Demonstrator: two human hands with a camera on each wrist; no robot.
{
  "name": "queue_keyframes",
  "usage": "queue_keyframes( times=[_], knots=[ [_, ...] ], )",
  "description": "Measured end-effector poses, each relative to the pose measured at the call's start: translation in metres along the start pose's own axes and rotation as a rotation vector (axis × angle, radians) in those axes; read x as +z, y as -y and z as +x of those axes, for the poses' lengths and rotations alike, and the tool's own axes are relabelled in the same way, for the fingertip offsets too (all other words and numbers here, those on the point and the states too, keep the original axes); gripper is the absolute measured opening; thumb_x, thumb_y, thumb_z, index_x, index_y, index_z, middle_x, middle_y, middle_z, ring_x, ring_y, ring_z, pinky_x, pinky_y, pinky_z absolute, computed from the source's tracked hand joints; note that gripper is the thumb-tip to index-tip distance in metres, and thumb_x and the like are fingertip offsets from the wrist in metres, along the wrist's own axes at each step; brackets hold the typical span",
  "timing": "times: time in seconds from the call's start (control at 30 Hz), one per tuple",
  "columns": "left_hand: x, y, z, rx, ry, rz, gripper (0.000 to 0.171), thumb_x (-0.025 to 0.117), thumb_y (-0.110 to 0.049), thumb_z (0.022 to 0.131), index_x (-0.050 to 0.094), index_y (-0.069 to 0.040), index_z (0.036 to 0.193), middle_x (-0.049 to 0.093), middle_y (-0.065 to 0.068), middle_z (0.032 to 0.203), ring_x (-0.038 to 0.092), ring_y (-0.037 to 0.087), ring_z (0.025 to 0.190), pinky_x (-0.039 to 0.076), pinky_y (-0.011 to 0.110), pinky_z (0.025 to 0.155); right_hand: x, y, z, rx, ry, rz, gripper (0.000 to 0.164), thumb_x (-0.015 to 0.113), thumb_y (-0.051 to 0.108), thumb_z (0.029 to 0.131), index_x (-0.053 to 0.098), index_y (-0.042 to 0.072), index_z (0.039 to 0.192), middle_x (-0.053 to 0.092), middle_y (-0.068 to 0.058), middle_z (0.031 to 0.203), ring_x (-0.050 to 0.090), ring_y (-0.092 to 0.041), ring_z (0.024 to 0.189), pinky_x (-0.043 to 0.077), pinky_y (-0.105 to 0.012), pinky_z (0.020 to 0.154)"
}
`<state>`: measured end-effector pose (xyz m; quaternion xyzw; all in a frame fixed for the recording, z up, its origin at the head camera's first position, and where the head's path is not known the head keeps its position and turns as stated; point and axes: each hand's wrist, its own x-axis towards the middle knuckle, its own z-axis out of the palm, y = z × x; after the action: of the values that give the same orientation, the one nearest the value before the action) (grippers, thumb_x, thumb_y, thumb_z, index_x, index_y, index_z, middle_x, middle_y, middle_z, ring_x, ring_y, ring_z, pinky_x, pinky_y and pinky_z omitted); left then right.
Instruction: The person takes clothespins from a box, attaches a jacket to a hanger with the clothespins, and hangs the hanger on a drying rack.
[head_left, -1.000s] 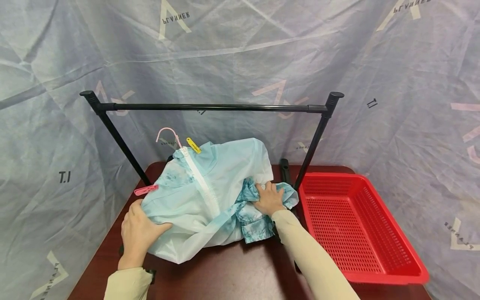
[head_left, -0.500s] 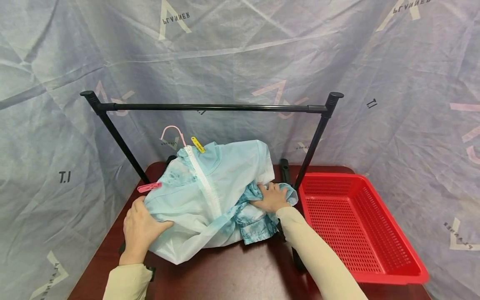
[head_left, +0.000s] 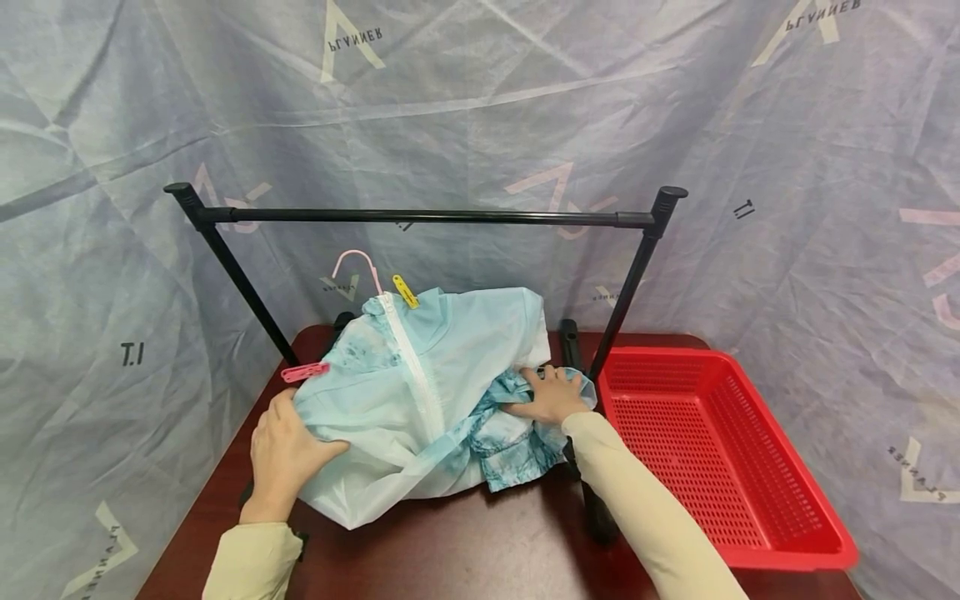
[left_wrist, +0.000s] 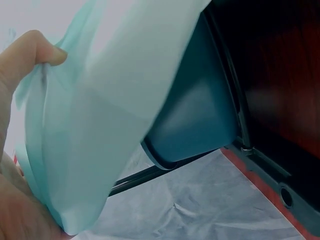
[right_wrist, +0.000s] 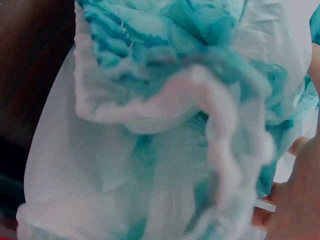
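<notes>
A light blue and white zip-front jacket (head_left: 465, 325) with blue tie-dye patches lies bunched on the table, on a pink hanger (head_left: 356, 253) whose hook stands up. A yellow clip (head_left: 406, 292) sits by the collar and a pink clip (head_left: 304, 372) at the left shoulder. My left hand (head_left: 281, 450) grips the jacket's left edge; in the left wrist view the thumb (left_wrist: 50, 52) pinches the folded fabric. My right hand (head_left: 552, 396) holds the crumpled tie-dyed part on the right. In the right wrist view several fingers (right_wrist: 295, 147) show beside the cloth.
A black rack (head_left: 435, 216) stands behind and around the jacket, its right leg beside my right forearm. To the right stands a red perforated basket (head_left: 697, 454). A smooth dark blue container-like object (left_wrist: 200, 100) shows under the jacket in the left wrist view.
The jacket's upper part, the hanger hook and both clips have shifted to the right. My hands have moved slightly rightward with the fabric, still holding it.
</notes>
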<state>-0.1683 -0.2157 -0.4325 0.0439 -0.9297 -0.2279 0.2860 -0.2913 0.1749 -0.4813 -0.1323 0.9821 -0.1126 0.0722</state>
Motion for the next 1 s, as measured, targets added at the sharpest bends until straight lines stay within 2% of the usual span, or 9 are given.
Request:
queue_keyframes(
  times=[0.27, 0.47, 0.63, 0.8, 1.0],
  knots=[
    [0.003, 0.002, 0.003, 0.062, -0.028, 0.007, 0.101, 0.097, -0.023, 0.043, 0.046, 0.011, 0.124, 0.054, 0.03, 0.102, 0.055, 0.052, 0.089, 0.043, 0.061, 0.078, -0.011, -0.001, -0.003, -0.009, 0.001, -0.01, 0.095, 0.061, 0.073, 0.08, 0.036, 0.018, 0.154, 0.034, -0.028, 0.147, 0.032, -0.048, 0.132, 0.026, -0.072, 0.097],
    [0.005, 0.003, 0.005, 0.087, -0.038, 0.008, 0.1, 0.096, -0.024, 0.044, 0.046, 0.012, 0.123, 0.055, 0.03, 0.102, 0.055, 0.052, 0.088, 0.043, 0.062, 0.076, -0.019, -0.004, -0.007, -0.014, -0.039, -0.028, 0.101, 0.065, 0.074, 0.076, 0.036, 0.014, 0.153, 0.037, -0.026, 0.141, 0.035, -0.045, 0.126, 0.032, -0.065, 0.092],
    [0.006, 0.004, 0.006, 0.097, -0.034, 0.006, 0.099, 0.095, -0.024, 0.045, 0.046, 0.012, 0.123, 0.055, 0.03, 0.102, 0.055, 0.052, 0.089, 0.043, 0.062, 0.077, -0.027, -0.005, -0.013, -0.016, -0.078, -0.013, 0.109, 0.068, 0.073, 0.074, 0.03, 0.012, 0.155, 0.039, -0.026, 0.137, 0.038, -0.043, 0.121, 0.033, -0.06, 0.091],
    [0.007, 0.008, 0.007, 0.147, -0.053, 0.014, 0.099, 0.095, -0.025, 0.044, 0.045, 0.012, 0.121, 0.054, 0.03, 0.101, 0.055, 0.051, 0.086, 0.043, 0.061, 0.075, -0.033, -0.004, -0.017, -0.032, -0.113, 0.022, 0.115, 0.071, 0.072, 0.073, 0.022, 0.008, 0.156, 0.036, -0.026, 0.138, 0.036, -0.042, 0.119, 0.033, -0.056, 0.09],
    [0.009, 0.011, 0.009, 0.196, -0.068, 0.028, 0.098, 0.094, -0.027, 0.043, 0.046, 0.012, 0.119, 0.054, 0.03, 0.1, 0.054, 0.05, 0.083, 0.043, 0.061, 0.072, -0.034, -0.004, -0.017, -0.051, -0.186, 0.058, 0.117, 0.071, 0.071, 0.073, 0.019, 0.005, 0.155, 0.032, -0.027, 0.142, 0.033, -0.044, 0.124, 0.031, -0.058, 0.092]
  ],
)
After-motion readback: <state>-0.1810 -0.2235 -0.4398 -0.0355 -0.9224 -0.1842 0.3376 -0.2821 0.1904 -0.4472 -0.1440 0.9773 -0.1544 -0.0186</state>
